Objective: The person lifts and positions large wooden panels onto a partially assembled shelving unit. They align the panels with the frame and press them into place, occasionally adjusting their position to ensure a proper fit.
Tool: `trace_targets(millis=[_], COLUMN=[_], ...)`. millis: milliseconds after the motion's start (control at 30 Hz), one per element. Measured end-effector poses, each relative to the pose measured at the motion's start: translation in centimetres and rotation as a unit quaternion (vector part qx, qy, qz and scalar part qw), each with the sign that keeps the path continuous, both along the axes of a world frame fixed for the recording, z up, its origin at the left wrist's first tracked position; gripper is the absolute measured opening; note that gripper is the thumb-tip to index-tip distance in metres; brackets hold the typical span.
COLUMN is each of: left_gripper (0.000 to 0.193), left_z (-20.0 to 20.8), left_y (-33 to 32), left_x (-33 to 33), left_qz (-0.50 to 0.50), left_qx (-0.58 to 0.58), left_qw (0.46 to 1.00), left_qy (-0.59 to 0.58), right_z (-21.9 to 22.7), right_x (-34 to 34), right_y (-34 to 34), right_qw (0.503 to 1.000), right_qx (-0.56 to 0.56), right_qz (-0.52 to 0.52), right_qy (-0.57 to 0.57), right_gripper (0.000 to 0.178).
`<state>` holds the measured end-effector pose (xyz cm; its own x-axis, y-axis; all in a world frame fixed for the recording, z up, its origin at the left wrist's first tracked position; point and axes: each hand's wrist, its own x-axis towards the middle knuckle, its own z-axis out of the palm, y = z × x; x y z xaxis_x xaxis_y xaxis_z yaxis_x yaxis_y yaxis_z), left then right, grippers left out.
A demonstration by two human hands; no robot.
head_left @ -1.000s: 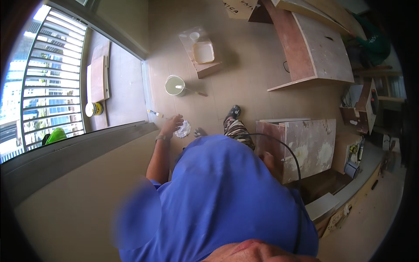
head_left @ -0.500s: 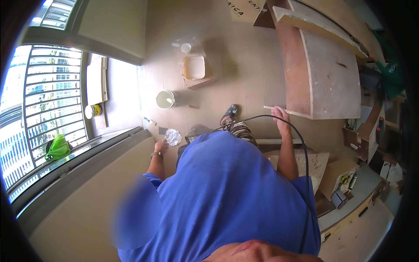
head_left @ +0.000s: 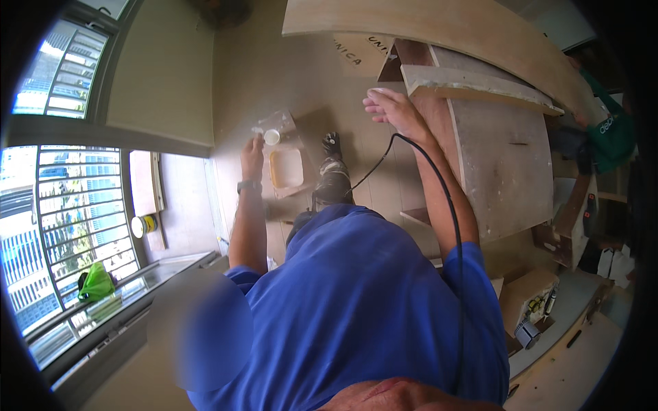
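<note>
Nearest the camera is the person's blue shirt [head_left: 356,308], which fills the lower middle of the view. A black cable [head_left: 449,226] runs up over the right shoulder and along the right forearm, then curves away towards the floor.

The left hand [head_left: 252,152] is stretched forward and down, with a watch [head_left: 248,185] on its wrist. Its fingers are closed on the edge of a small clear cup with a white lid [head_left: 271,136]; the exact grip on the cup cannot be made out. The cup lies on the floor at the far corner of a shallow cardboard tray [head_left: 287,169], just left of the person's paint-spattered leg and dark shoe [head_left: 332,145].

The right hand [head_left: 392,109] is open, fingers extended and close together, palm resting on the near edge of a large wooden panel [head_left: 504,164]. It holds nothing.

A narrow wooden strip [head_left: 480,83] lies across the panel just beyond the right hand. A long curved board [head_left: 445,31] crosses above it.

At far left, a window with a railing [head_left: 65,205] shows buildings outside. A green bag [head_left: 94,283] rests on the sill.
</note>
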<state>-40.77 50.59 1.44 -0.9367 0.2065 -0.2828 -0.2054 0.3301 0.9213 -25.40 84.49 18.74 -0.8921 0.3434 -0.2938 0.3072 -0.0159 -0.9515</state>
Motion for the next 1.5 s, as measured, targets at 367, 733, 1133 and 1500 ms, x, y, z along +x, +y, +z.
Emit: trace_targets(millis=[367,733,1133,1500], left_gripper=[0.056,0.044,0.045,0.033], left_z=[3.2,-1.8,-1.4,-2.4], left_y=[28.3,30.9,48.3,47.4], left_x=[-35.2,-41.7,-60.4,-63.5], left_qz=[-0.126,-0.179,-0.264,-0.372], left_qx=[-0.26,-0.061,0.147,0.115], left_qw=[0.943,0.966,0.871,0.803], left_qy=[0.165,-0.176,-0.388,-0.451], right_z=[-11.7,-21.0,-14.7,-16.5], right_x=[-26.7,-34.0,-33.1,-37.0], right_y=[8.3,10.0,10.8,6.4], right_qw=[0.927,0.875,0.885,0.706], right_qx=[-0.273,-0.346,-0.247,-0.235], right_qz=[-0.205,-0.339,-0.39,-0.666], right_qy=[-0.154,0.013,-0.057,0.059], right_gripper=[0.071,0.034,0.041,0.036])
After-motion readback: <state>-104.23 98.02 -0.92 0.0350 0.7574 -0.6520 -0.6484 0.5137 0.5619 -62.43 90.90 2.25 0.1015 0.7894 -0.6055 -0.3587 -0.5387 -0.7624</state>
